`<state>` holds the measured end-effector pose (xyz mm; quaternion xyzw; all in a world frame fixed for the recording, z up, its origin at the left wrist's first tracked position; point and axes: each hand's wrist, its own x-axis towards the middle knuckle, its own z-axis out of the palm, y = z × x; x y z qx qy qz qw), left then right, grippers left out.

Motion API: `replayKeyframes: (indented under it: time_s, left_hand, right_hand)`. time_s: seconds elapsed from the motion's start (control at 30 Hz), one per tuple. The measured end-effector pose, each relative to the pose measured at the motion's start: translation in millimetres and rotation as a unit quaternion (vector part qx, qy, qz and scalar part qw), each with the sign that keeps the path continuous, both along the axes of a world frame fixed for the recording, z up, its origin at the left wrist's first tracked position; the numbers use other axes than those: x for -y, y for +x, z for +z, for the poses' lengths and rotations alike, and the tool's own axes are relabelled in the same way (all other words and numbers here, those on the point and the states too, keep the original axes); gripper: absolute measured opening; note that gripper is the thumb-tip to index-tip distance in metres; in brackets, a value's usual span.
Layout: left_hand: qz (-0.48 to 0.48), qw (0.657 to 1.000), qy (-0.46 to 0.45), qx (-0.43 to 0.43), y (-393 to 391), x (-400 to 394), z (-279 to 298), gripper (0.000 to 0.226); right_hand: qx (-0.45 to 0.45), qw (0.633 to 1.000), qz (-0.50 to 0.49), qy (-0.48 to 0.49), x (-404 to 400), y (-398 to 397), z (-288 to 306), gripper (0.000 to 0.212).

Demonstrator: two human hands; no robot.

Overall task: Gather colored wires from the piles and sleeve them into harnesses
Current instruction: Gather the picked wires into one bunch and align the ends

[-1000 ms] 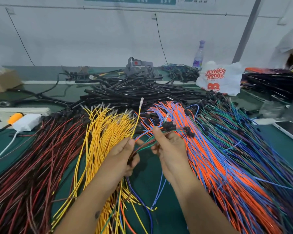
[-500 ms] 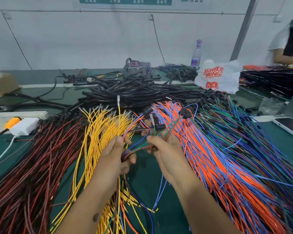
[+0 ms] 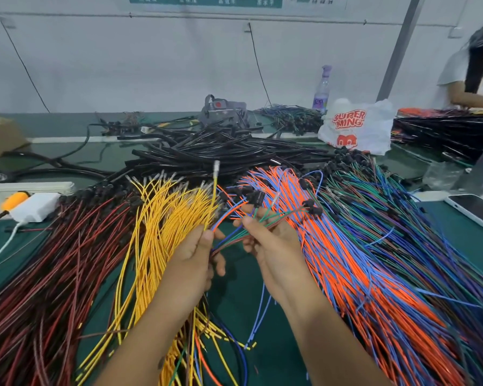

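While red wires [image 3: 53, 274] sprawl at our nine o'clock and yellow wires [image 3: 162, 227] lie beside them, our left hand [image 3: 191, 263] grips a small bundle [image 3: 229, 238], one yellow lead [image 3: 214, 193] rising toward twelve. Our right hand [image 3: 273, 252] pinches the bundle's connector ends [image 3: 258, 197]. Orange wires [image 3: 352, 260] and green-blue wires [image 3: 416, 232] fan toward three o'clock; black sleeves [image 3: 221, 157] lie at twelve.

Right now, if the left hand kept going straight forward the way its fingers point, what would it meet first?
Probably the far ends of the yellow wire pile, just ahead of the left hand. Beyond that lies the heap of black tubing. Depth is hard to judge from this one view.
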<state>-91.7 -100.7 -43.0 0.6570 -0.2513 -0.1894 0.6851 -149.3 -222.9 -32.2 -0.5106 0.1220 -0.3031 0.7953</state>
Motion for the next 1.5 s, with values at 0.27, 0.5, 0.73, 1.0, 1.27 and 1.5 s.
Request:
replayKeyframes:
  time_s: [0.27,0.5,0.73,1.0,1.27,1.5]
  left_hand:
    - [-0.064,0.996,0.045,0.031,-3,-1,0,0.032]
    - [-0.100,0.990,0.103,-0.001,-1,-1,-3,0.034]
    - [-0.093,0.988,0.119,0.015,-3,0,-5,0.038]
    - [-0.082,0.988,0.128,0.036,-5,5,2,0.037]
    - [-0.032,0.989,0.147,-0.003,-10,5,11,0.044]
    - [-0.074,0.977,0.200,0.027,-31,20,50,0.038]
  right_hand:
    - [0.009,0.997,-0.052,0.047,-2,2,-2,0.021]
    - [0.041,0.994,-0.074,0.062,-2,-1,2,0.037]
    - [0.021,0.999,-0.026,0.001,-3,-1,2,0.016]
    - [-0.017,0.998,0.036,0.047,-6,0,2,0.020]
    - [-0.175,0.965,0.075,-0.181,-12,-5,5,0.025]
    - [-0.175,0.972,0.050,-0.152,11,-21,26,0.025]
